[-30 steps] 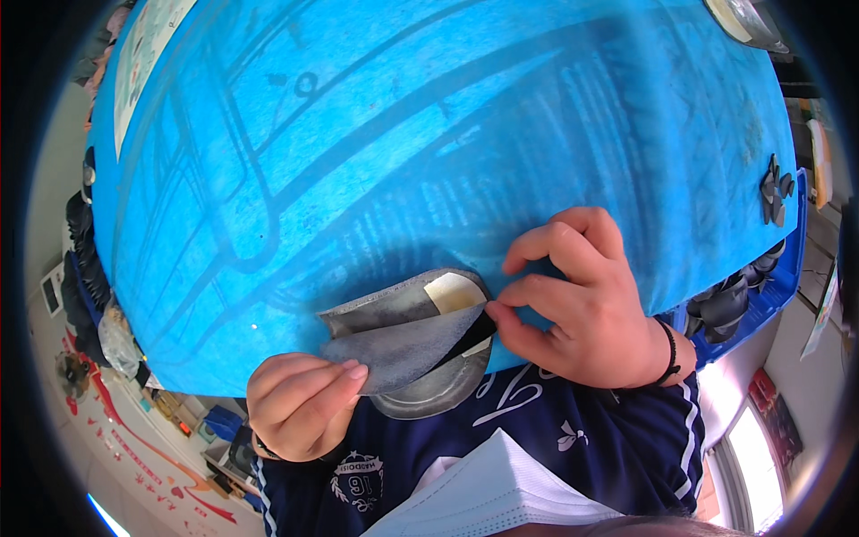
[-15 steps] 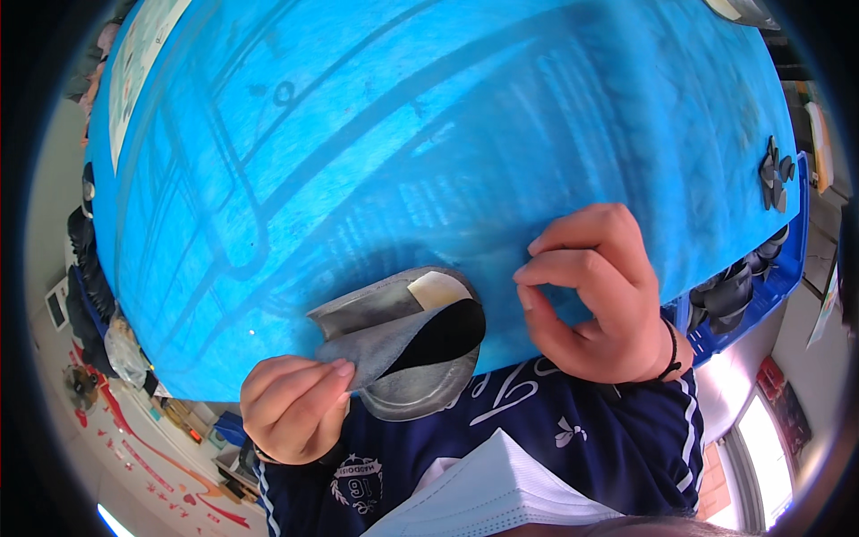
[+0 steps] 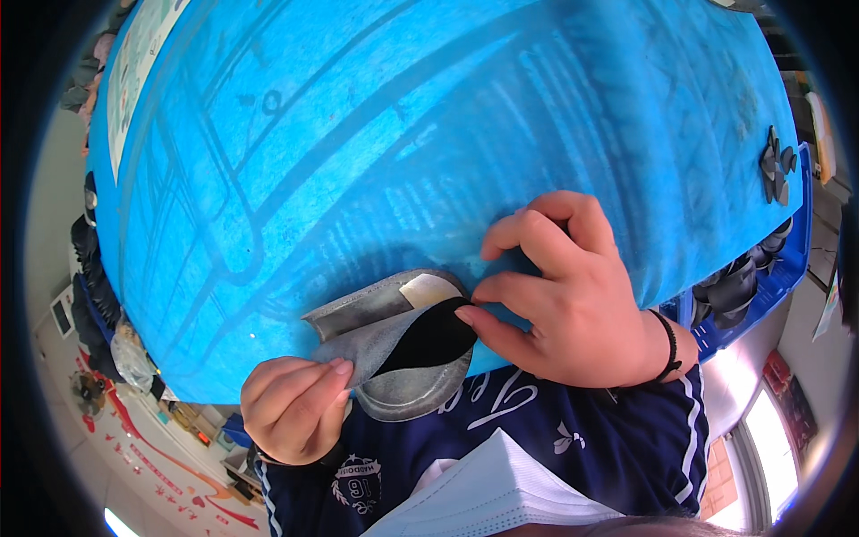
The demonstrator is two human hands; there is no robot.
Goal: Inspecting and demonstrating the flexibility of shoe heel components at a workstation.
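Note:
Between my fingers is a curled piece of sheet material (image 3: pixel 434 336), grey outside and black inside, bent into an open pocket. My left hand (image 3: pixel 295 412) is closed on its left end, with thumb and fingers pinched together. At its right tip, the thumb and index finger of my right hand (image 3: pixel 573 295) pinch the edge, while the other fingers arch above. Behind and below the sheet lies a grey moulded piece (image 3: pixel 407 398) with a rounded rim, partly hidden, reaching over the table's near edge. A cream patch (image 3: pixel 431 289) shows on its upper part.
The blue-topped table (image 3: pixel 358 161) bears dark smudges and lines. Several small dark pieces (image 3: pixel 775 166) lie near its right edge. Beyond that edge, a blue crate (image 3: pixel 796 259) holds black curved pieces (image 3: pixel 738 286). A printed sheet (image 3: pixel 134 80) lies at the far left.
My right hand has moved left, and its thumb and index finger now meet the right tip of the curled sheet. My left hand keeps its hold.

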